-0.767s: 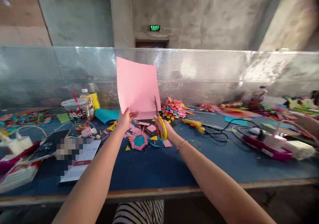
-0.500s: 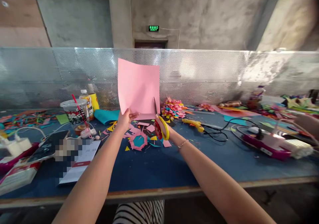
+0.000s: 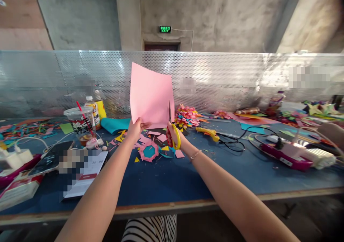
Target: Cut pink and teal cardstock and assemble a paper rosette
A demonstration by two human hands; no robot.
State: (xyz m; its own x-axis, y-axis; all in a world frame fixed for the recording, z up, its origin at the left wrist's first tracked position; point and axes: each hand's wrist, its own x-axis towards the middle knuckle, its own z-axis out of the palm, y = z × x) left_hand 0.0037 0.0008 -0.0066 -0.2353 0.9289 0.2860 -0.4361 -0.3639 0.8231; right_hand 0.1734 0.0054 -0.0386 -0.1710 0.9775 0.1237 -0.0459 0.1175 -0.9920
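My left hand (image 3: 138, 128) pinches the lower edge of a large pink sheet of paper (image 3: 151, 95), which stands upright and curves a little. In my right hand (image 3: 172, 134) is a pair of scissors (image 3: 177, 138) with yellow and red handles. Their blades point up against the sheet near its lower right corner; I cannot tell whether they are cutting into it. Below the hands lies a pink paper ring (image 3: 142, 156) with a teal middle, among pink and yellow paper scraps (image 3: 162, 138).
A plastic cup (image 3: 80, 122) with a red straw, a bottle (image 3: 92, 109) and rolled blue paper (image 3: 115, 124) stand left. Nearer lie phones (image 3: 51, 157). A pink paper flower pile (image 3: 186, 115), a yellow-handled glue gun (image 3: 209, 132), cables and a purple power strip (image 3: 286, 159) are right.
The pink sheet has tilted, its upper right corner dropping and its left edge shifting right. The scissors have turned slightly and sit a little higher at the sheet's right side.
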